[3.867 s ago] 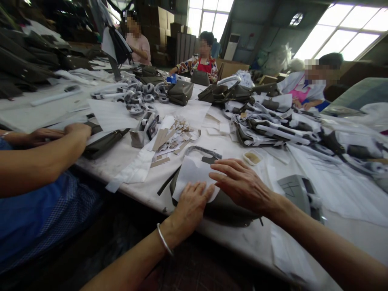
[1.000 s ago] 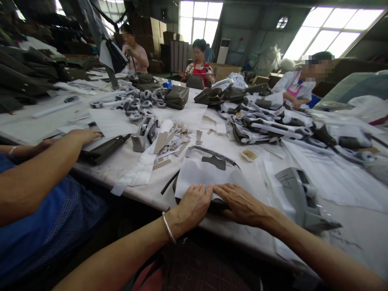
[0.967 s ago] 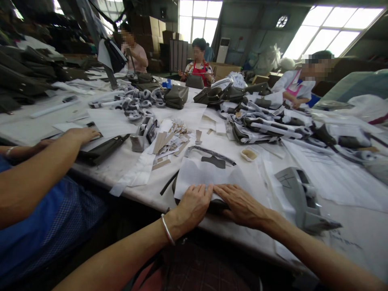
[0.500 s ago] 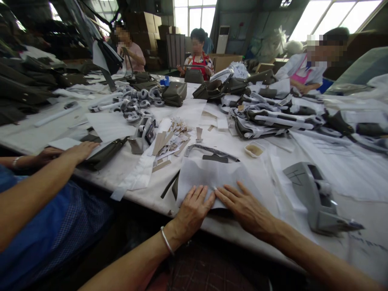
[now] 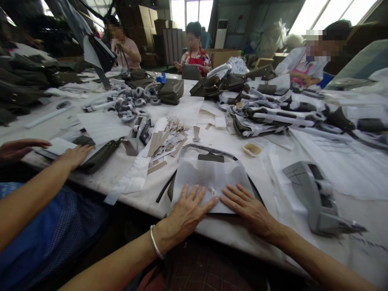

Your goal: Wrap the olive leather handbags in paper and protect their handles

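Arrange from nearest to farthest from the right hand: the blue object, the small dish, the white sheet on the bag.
1. White sheet: under the right hand.
2. Small dish: ahead of it.
3. Blue object: far ahead, to the left.

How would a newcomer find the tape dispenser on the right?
On the white table, find the right hand on the white sheet. Right of it sits the grey tape dispenser, black lines on its side; the other dispenser is left, by the cardboard strips.
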Available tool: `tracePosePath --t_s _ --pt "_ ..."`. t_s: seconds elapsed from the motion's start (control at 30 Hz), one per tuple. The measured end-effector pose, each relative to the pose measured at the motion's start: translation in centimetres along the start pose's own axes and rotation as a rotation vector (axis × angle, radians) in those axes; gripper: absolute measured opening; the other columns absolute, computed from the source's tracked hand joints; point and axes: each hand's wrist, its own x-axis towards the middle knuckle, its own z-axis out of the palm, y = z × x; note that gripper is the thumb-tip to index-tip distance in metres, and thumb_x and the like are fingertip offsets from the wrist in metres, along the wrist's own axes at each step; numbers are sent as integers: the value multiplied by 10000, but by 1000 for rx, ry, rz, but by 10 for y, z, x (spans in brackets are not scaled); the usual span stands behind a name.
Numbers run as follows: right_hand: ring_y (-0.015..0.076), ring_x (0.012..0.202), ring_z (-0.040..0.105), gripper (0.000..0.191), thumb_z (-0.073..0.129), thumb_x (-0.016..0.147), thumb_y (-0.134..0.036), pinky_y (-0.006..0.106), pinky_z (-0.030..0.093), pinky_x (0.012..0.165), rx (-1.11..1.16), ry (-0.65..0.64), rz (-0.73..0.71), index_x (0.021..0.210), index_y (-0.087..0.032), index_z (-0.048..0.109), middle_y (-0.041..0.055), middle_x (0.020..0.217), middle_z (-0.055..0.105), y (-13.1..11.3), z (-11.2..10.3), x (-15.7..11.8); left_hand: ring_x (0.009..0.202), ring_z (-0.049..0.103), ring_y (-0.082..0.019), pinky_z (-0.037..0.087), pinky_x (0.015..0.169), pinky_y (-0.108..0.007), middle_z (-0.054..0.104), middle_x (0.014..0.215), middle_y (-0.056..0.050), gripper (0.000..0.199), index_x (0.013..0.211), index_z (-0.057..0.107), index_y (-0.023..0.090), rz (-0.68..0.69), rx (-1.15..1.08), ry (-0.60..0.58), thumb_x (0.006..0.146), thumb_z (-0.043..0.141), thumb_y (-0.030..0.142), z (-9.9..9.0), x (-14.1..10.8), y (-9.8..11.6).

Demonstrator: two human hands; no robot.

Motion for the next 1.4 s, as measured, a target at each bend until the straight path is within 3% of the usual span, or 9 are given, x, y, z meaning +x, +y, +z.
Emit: tracePosePath --t_s 0.17,0.23,0.43,0.63,0.83,0.93,1.07,1.17,1.4 --pt "313 1308 513 470 587 909 -450 557 335 1134 157 -109 139 1320 -221 595 125 1356 613 -21 -38 38 1366 406 -399 311 1082 -649 430 1488 -174 830 1532 216 304 -8 -6 8 857 657 504 7 -4 2" --pt "272 1212 594 370 525 951 -440 481 409 1088 190 -83 206 1202 -207 666 122 1269 668 -27 -43 58 1376 396 -401 301 1089 -651 414 1502 -172 824 1517 250 308 -12 0 23 840 670 518 12 -4 2" --pt "269 1464 278 510 454 990 -445 567 216 1185 155 -48 118 1453 -231 441 100 1552 391 -22 -7 77 1383 399 -375 310 1101 -620 431 1489 -180 700 1435 394 266 9 2 70 844 662 529 20 -5 -2" --pt "275 1488 206 601 408 983 -544 594 172 1192 129 -25 173 1509 -260 341 77 1581 335 -20 5 69 1328 479 -312 321 1132 -528 537 1418 -148 620 1377 491 161 -78 -15 110 914 524 571 8 -15 -27" --pt "305 1484 210 641 452 954 -574 596 148 1195 94 22 255 1500 -250 364 87 1590 317 -27 11 74 1379 430 -233 303 1158 -458 517 1452 -100 499 1413 468 185 -140 -38 151 1002 417 463 25 -26 -49" --pt "309 1479 225 612 447 956 -571 598 157 1191 93 25 281 1482 -263 397 79 1585 330 -28 15 76 1308 508 -236 372 1103 -437 581 1382 -97 399 1332 536 182 -165 -40 104 988 489 378 5 -18 -43" --pt "315 1465 263 597 451 957 -561 592 172 1190 101 45 309 1463 -246 430 91 1569 363 -31 13 76 976 663 -240 489 903 -390 709 1036 -85 196 1053 634 164 -149 -53 -16 958 552 314 -47 23 -22" --pt "316 1443 313 552 507 947 -506 590 176 1192 111 79 332 1424 -230 484 102 1518 446 -34 10 77 916 652 -225 487 859 -367 696 986 -71 137 1027 615 171 -52 -89 57 962 525 252 -61 63 -11" --pt "322 1417 358 571 595 893 -443 572 189 1190 190 70 365 1395 -183 516 134 1523 429 -35 3 74 982 627 -195 440 943 -376 687 999 -53 201 987 601 178 -127 -212 144 1006 403 204 13 100 -29"
